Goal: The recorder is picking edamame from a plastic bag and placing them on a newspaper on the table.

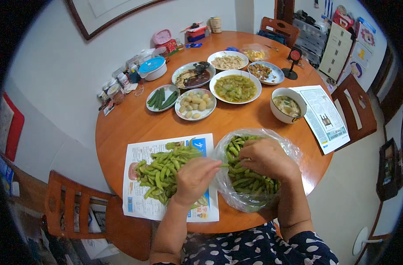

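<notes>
My left hand (196, 179) is closed in a pinch at the edge of the plastic bag, and a green soybean pod (224, 165) sticks out from its fingertips. Over the clear plastic bag (254, 204), my right hand (268, 155) has its fingers bent together; whatever they hold, if anything, is hidden. Many soybean pods (254, 184) fill the open bag beneath it. To the left, a loose heap of pods (162, 170) lies on a spread newspaper (139, 206), partly covered by my left hand and forearm.
On the round wooden table (117, 145), several filled dishes stand beyond my hands, including a plate of small potatoes (195, 105) and a soup bowl (288, 106). Another newspaper (321, 117) overhangs the right edge. Jars (115, 90) line the back left. Wooden chairs (77, 207) stand around.
</notes>
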`<state>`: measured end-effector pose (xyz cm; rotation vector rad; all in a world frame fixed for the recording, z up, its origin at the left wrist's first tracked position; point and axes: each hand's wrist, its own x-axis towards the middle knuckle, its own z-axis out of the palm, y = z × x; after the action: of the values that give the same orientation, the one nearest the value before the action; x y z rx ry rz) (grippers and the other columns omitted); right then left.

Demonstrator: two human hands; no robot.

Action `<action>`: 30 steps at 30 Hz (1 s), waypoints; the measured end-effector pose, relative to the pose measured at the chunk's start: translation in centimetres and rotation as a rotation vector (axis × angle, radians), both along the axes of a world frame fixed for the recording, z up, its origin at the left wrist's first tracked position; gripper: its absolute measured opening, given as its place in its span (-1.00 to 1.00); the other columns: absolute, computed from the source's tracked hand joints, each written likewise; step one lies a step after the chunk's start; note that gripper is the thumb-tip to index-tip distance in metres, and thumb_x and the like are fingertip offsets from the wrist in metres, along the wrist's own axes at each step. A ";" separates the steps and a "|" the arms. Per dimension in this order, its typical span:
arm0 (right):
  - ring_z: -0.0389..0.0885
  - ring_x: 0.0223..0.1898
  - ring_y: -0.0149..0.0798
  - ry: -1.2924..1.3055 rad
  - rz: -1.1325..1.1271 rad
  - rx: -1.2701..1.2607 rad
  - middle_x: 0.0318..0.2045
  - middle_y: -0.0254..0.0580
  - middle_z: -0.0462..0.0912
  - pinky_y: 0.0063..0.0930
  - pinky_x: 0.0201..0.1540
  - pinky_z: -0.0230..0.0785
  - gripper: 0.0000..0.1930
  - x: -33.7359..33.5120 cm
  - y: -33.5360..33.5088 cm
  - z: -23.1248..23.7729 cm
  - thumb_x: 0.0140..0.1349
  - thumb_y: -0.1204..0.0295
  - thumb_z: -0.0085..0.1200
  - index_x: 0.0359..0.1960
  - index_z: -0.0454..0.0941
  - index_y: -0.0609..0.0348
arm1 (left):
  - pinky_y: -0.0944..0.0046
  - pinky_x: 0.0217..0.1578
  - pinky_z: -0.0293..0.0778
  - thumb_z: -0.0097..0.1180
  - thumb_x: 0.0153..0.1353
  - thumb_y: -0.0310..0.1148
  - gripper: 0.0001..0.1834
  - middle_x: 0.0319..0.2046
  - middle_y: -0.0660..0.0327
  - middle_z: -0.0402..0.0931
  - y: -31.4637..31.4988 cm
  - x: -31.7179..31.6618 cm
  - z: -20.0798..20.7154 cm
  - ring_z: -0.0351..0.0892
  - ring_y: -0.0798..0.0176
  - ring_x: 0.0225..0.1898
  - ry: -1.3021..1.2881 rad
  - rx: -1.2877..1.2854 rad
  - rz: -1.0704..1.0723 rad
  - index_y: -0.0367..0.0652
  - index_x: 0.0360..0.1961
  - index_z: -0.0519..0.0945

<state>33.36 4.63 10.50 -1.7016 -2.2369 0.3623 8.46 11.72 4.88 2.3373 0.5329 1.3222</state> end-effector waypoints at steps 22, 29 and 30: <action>0.71 -0.08 0.10 0.079 0.076 0.056 -0.15 -0.04 0.72 -0.04 -0.01 0.54 -0.71 -2.5 0.3 0.5 0.23 0.31 0.32 -0.06 0.72 0.16 | 0.23 -0.11 0.60 0.28 0.35 -0.47 -0.80 -0.20 0.07 0.79 8.4 -12.0 1.8 0.76 0.21 -0.19 0.059 -0.315 0.537 -0.27 -0.05 0.79; 0.72 -0.10 0.10 0.088 0.118 0.058 -0.16 -0.04 0.72 -0.05 -0.04 0.55 -0.72 -3.4 0.8 -0.2 0.25 0.32 0.32 -0.06 0.71 0.16 | 0.20 -0.17 0.62 0.33 0.29 -0.40 -0.76 -0.27 0.05 0.80 22.3 -18.2 -2.9 0.79 0.18 -0.25 0.229 -0.375 0.724 -0.28 -0.07 0.77; 0.72 -0.10 0.10 0.086 0.117 0.061 -0.16 -0.04 0.72 -0.05 -0.04 0.55 -0.72 -3.4 0.8 -0.1 0.25 0.32 0.32 -0.06 0.71 0.16 | 0.18 -0.17 0.63 0.33 0.28 -0.38 -0.75 -0.27 0.05 0.80 23.2 -18.7 -3.5 0.79 0.15 -0.25 0.236 -0.365 0.751 -0.27 -0.07 0.77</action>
<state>29.94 5.40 10.42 -1.4996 -2.2670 0.3820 -10.23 34.90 1.43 2.0505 1.6915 1.0800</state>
